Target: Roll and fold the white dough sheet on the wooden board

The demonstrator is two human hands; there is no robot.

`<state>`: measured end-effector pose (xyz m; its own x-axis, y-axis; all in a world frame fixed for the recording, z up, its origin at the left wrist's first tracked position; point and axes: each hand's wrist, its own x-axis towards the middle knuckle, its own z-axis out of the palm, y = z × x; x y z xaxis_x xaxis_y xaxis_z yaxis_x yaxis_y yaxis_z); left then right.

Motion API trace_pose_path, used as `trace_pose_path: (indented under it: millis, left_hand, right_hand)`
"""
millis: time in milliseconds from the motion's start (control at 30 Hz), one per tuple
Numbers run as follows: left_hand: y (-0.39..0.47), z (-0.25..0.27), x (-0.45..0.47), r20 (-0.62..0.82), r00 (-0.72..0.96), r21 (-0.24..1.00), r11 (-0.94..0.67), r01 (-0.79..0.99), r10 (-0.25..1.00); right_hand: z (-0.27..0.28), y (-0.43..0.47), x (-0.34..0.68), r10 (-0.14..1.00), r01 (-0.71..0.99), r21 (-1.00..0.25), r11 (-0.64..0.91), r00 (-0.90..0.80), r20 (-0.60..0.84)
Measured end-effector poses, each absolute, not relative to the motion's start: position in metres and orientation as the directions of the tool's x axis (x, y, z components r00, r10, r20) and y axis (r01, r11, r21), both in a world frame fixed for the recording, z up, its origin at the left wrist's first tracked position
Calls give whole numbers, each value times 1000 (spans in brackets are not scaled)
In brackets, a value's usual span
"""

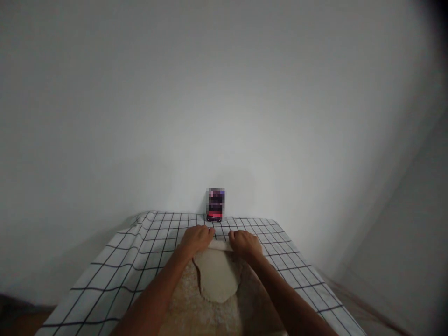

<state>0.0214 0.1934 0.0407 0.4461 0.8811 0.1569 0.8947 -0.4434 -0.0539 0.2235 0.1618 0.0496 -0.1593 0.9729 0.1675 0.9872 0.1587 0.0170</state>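
Observation:
A rolling pin [221, 245] lies crosswise over the far end of a flat, pale sheet of dough [217, 275]. My left hand [198, 237] is closed over the pin's left part, and my right hand [246, 242] is closed over its right part. Only the pale middle of the pin shows between the hands. The dough has a rounded near edge and rests on a floured wooden board [189, 305]. Both forearms reach forward on either side of the dough.
Under the board is a white tablecloth with a dark grid [119, 270]. A phone-like upright object [215, 205], its front blurred out, leans at the table's back edge against a plain wall [224, 102]. The table's right edge drops off toward the floor.

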Motion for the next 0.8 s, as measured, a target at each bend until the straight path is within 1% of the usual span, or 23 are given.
trace_pose_path:
  millis: [100, 233, 300, 400, 500, 600, 700, 800]
  left_hand:
    - [187, 40, 23, 180, 451, -112, -437, 892, 874]
    - [170, 36, 24, 280, 353, -32, -359, 933, 893]
    - [159, 36, 24, 323, 346, -22, -359, 933, 881]
    - [142, 37, 22, 350, 374, -22, -392, 920, 859]
    - [129, 35, 18, 379, 376, 45, -423, 905, 846]
    - [117, 28, 15, 422, 377, 94, -453, 886, 824]
    - [107, 20, 11, 465, 348, 115, -445, 888, 814]
    - [96, 18, 8, 477, 377, 102, -476, 873, 794]
  right_hand:
    - [47, 154, 226, 950, 970, 105, 218, -236, 206]
    - [47, 134, 226, 944, 964, 115, 239, -259, 204]
    - [47, 123, 224, 946, 964, 106, 245, -261, 194]
    - [47, 105, 217, 955, 979, 44, 201, -206, 213]
    - [45, 86, 210, 962, 989, -81, 126, -102, 255]
    - [41, 67, 206, 955, 978, -164, 127, -76, 287]
    - [37, 53, 206, 953, 972, -186, 144, -86, 292]
    - [36, 47, 212, 948, 965, -175, 194, -139, 286]
